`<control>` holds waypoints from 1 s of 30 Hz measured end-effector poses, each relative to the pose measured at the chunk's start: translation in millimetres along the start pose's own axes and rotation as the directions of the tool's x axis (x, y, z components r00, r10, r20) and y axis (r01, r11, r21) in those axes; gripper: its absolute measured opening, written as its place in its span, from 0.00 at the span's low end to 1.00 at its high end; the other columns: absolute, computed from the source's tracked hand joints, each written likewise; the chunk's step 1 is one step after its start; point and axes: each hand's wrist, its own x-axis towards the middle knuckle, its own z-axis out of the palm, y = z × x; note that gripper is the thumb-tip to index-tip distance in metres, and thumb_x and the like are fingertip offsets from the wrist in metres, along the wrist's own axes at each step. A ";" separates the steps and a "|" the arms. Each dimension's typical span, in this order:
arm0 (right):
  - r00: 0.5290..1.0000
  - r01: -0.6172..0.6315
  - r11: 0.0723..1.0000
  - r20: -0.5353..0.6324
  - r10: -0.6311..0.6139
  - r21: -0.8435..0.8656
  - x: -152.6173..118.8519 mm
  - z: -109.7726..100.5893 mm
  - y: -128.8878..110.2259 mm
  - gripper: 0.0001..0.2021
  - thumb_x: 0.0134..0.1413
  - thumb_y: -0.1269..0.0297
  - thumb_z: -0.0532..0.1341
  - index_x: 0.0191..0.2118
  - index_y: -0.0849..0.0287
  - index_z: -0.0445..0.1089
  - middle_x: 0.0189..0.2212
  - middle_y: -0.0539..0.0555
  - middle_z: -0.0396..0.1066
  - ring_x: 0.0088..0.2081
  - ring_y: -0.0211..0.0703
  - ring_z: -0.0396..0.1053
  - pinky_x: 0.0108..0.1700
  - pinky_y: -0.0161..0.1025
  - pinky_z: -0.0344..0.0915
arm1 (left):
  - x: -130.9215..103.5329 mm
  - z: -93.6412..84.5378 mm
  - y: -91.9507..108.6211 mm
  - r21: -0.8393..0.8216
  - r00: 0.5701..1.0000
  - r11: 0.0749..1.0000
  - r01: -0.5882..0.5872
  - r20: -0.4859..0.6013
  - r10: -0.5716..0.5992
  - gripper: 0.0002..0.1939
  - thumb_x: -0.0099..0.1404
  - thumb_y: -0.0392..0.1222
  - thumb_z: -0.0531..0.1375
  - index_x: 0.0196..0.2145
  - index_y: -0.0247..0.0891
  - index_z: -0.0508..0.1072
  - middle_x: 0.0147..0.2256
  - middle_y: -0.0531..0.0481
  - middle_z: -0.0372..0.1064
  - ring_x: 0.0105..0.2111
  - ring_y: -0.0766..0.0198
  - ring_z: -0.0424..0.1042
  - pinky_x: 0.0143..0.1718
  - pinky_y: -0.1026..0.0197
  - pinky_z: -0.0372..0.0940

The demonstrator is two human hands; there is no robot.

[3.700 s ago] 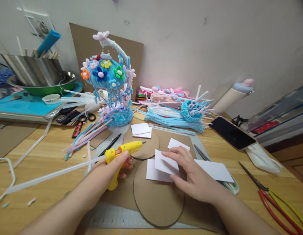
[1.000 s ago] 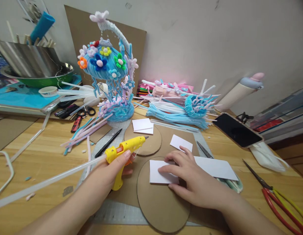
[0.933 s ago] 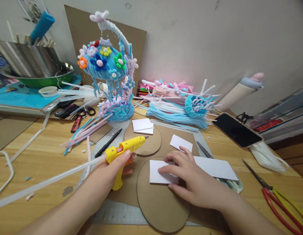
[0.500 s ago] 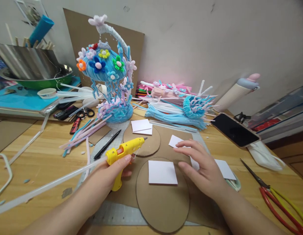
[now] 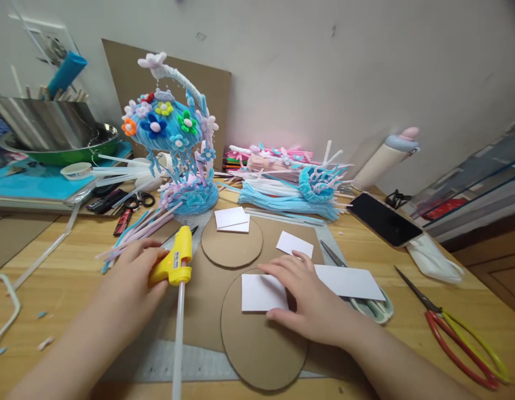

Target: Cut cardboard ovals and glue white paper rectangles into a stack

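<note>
My left hand [image 5: 143, 269] is closed around the handle of a yellow hot glue gun [image 5: 180, 255], with a long clear glue stick [image 5: 179, 333] trailing from its back toward me. The gun's nozzle end points away from me. My right hand [image 5: 305, 291] spans the right part of a white card [image 5: 261, 294], thumb and fingers spread near its lower and upper edges; whether it presses on the card I cannot tell. This card lies on the larger cardboard circle [image 5: 263, 350]. Behind it, a smaller cardboard circle [image 5: 232, 247] bears white pieces [image 5: 232, 218].
Right of my right hand lie a white strip [image 5: 349, 281], pale-handled scissors [image 5: 378, 311] and red-and-yellow-handled scissors [image 5: 449, 322]. A phone [image 5: 384, 219] lies farther back. A blue flowered pipe-cleaner lamp shape [image 5: 169, 128] and pipe-cleaner bundles [image 5: 286, 200] stand behind.
My left hand has turned the glue gun from pointing right to pointing away, and moved it left. My right hand has moved left and down onto the white card's right side. The view has shifted slightly.
</note>
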 end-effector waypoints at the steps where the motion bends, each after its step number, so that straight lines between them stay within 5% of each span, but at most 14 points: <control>1: 1.000 0.007 1.000 0.004 -0.007 -0.013 0.1 2.0 -3.0 0.31 0.49 0.62 0.66 0.59 0.53 0.57 0.52 0.57 0.65 0.56 0.52 0.58 0.63 0.60 0.35 | -2.5 1.5 -3.1 0.040 1.000 0.999 0.008 0.008 -0.008 0.11 0.58 0.43 0.55 0.37 0.37 0.71 0.45 0.37 0.63 0.48 0.38 0.65 0.49 0.42 0.59; 7: 0.999 0.028 1.000 -0.030 -0.028 -0.001 1.4 9.2 -10.1 0.30 0.49 0.66 0.64 0.59 0.54 0.58 0.49 0.57 0.67 0.53 0.52 0.60 0.62 0.60 0.34 | -10.8 15.4 -13.4 0.103 1.000 0.995 0.012 0.008 -0.013 0.08 0.57 0.42 0.55 0.35 0.39 0.68 0.39 0.40 0.65 0.43 0.39 0.67 0.45 0.43 0.62; 11: 0.993 0.004 0.971 -0.119 0.025 0.240 -2.5 7.7 -7.1 0.30 0.46 0.68 0.65 0.57 0.50 0.58 0.50 0.55 0.66 0.53 0.52 0.60 0.61 0.58 0.41 | -11.5 12.6 -13.4 0.081 0.999 0.996 0.026 0.040 -0.029 0.13 0.53 0.46 0.60 0.36 0.39 0.65 0.38 0.39 0.65 0.41 0.40 0.67 0.42 0.44 0.63; 16: 0.986 0.068 0.664 -0.153 0.070 0.744 -7.7 13.7 -2.2 0.25 0.51 0.68 0.63 0.55 0.48 0.59 0.49 0.54 0.63 0.52 0.49 0.60 0.55 0.49 0.56 | -19.5 -6.6 33.1 0.058 0.999 0.998 0.015 -0.031 -0.014 0.13 0.63 0.48 0.54 0.41 0.38 0.66 0.44 0.37 0.64 0.48 0.39 0.63 0.49 0.40 0.56; 19: 0.988 0.123 0.549 -0.156 0.014 0.826 -7.2 19.4 -2.4 0.24 0.53 0.57 0.64 0.55 0.49 0.60 0.48 0.55 0.63 0.51 0.50 0.60 0.55 0.49 0.55 | -21.8 -13.5 73.7 -0.151 0.973 0.961 -0.232 -0.050 0.227 0.15 0.64 0.43 0.56 0.49 0.49 0.64 0.53 0.46 0.60 0.53 0.48 0.61 0.52 0.49 0.58; 22: 0.991 0.130 0.496 -0.128 -0.038 0.858 -5.3 21.1 -4.2 0.27 0.50 0.47 0.64 0.54 0.50 0.61 0.47 0.56 0.64 0.50 0.51 0.62 0.53 0.49 0.58 | -12.4 -13.2 98.0 -0.301 0.925 0.893 -0.333 0.080 0.372 0.25 0.63 0.37 0.59 0.55 0.56 0.60 0.56 0.51 0.58 0.57 0.54 0.57 0.55 0.53 0.55; 24: 0.991 0.137 0.470 -0.119 -0.069 0.872 -4.4 19.4 -4.9 0.28 0.48 0.44 0.64 0.52 0.50 0.62 0.46 0.56 0.65 0.49 0.51 0.63 0.52 0.49 0.59 | -1.6 -11.3 103.3 -0.364 0.890 0.861 -0.354 0.153 0.430 0.21 0.60 0.36 0.63 0.49 0.53 0.66 0.55 0.54 0.60 0.57 0.56 0.56 0.56 0.54 0.52; 27: 0.989 0.138 0.461 -0.100 -0.107 0.876 -5.3 14.2 -4.5 0.27 0.49 0.45 0.65 0.53 0.49 0.63 0.50 0.56 0.65 0.53 0.53 0.62 0.55 0.50 0.57 | 11.0 -8.7 104.5 -0.433 0.851 0.822 -0.369 0.198 0.486 0.11 0.57 0.31 0.63 0.34 0.46 0.70 0.40 0.58 0.70 0.47 0.62 0.64 0.52 0.57 0.53; 30: 0.980 0.199 0.582 -0.162 -0.116 0.788 -9.1 9.6 -4.9 0.28 0.48 0.48 0.66 0.55 0.49 0.63 0.55 0.57 0.62 0.57 0.55 0.59 0.58 0.51 0.54 | 13.0 -5.0 107.2 -0.415 0.864 0.834 -0.363 0.185 0.468 0.12 0.54 0.27 0.63 0.30 0.45 0.69 0.29 0.61 0.69 0.37 0.64 0.67 0.47 0.56 0.53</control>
